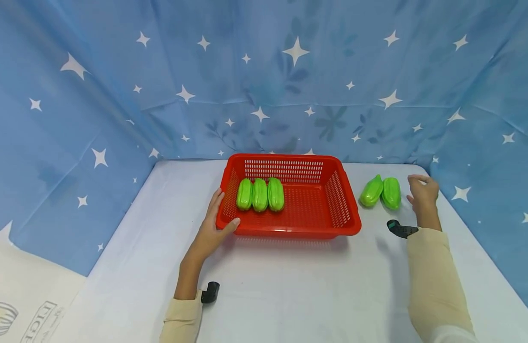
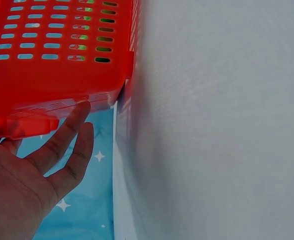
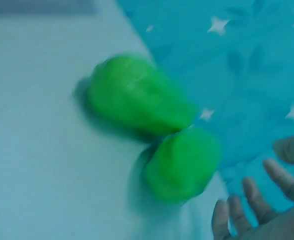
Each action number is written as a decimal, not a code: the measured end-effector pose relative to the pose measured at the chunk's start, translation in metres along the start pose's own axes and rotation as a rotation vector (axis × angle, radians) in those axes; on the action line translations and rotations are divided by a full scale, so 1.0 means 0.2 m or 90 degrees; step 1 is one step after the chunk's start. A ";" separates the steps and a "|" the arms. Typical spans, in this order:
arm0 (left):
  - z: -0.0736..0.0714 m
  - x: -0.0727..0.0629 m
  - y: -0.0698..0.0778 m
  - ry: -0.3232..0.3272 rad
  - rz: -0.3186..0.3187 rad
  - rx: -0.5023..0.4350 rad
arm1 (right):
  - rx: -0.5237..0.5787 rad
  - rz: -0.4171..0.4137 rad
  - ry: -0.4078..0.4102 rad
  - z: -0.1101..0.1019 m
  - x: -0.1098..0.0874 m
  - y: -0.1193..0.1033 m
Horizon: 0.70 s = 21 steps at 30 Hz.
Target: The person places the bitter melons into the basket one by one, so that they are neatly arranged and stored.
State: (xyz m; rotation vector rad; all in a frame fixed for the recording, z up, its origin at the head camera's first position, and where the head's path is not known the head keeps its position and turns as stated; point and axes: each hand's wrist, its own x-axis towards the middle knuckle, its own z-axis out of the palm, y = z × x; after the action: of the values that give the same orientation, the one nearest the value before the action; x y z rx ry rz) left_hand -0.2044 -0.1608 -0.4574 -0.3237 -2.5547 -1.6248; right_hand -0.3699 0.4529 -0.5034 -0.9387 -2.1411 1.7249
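Note:
A red slotted plastic basket [image 1: 285, 232] stands on the white table. My left hand [image 1: 211, 236] rests at its front left corner, thumb over the rim and fingers along the outer left wall. In the left wrist view those fingers [image 2: 76, 160] lie fairly straight against the red wall. Inside, on the left, three glossy green ridged vegetable-like pieces [image 1: 260, 195] lie side by side. To the right of the basket lie two more green pieces, one tapering to a point [image 1: 371, 191] and one rounder [image 1: 391, 193]. My right hand [image 1: 423, 193] hovers just right of them, fingers loosely bent and holding nothing.
Blue cloth with white stars [image 1: 295, 52] hangs behind and on both sides of the white tabletop [image 1: 285, 295]. A black wrist camera [image 1: 210, 292] sits on the left wrist, and another dark device [image 1: 402, 230] is on the right one.

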 end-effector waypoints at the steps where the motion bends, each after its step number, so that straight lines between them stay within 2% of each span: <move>1: 0.00 0.00 0.00 0.001 0.001 0.002 | -0.021 0.028 0.005 0.00 -0.01 0.02; 5: 0.00 0.00 0.02 0.000 0.004 0.000 | -0.089 0.089 -0.011 -0.01 -0.12 0.03; 9: 0.00 0.00 0.02 0.003 0.003 0.002 | -0.103 0.091 -0.062 -0.01 -0.24 -0.05; 14: 0.00 0.00 0.01 0.007 -0.009 0.007 | -0.125 0.057 -0.154 -0.05 -0.35 -0.15; 21: 0.00 0.00 0.00 0.002 -0.007 0.010 | -0.166 -0.029 -0.295 -0.11 -0.38 -0.15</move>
State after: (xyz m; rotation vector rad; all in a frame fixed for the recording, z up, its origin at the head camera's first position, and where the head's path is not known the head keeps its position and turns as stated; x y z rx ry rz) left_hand -0.2041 -0.1601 -0.4570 -0.3067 -2.5702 -1.6065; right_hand -0.3098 0.4221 -0.4532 -0.5756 -2.7061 1.8089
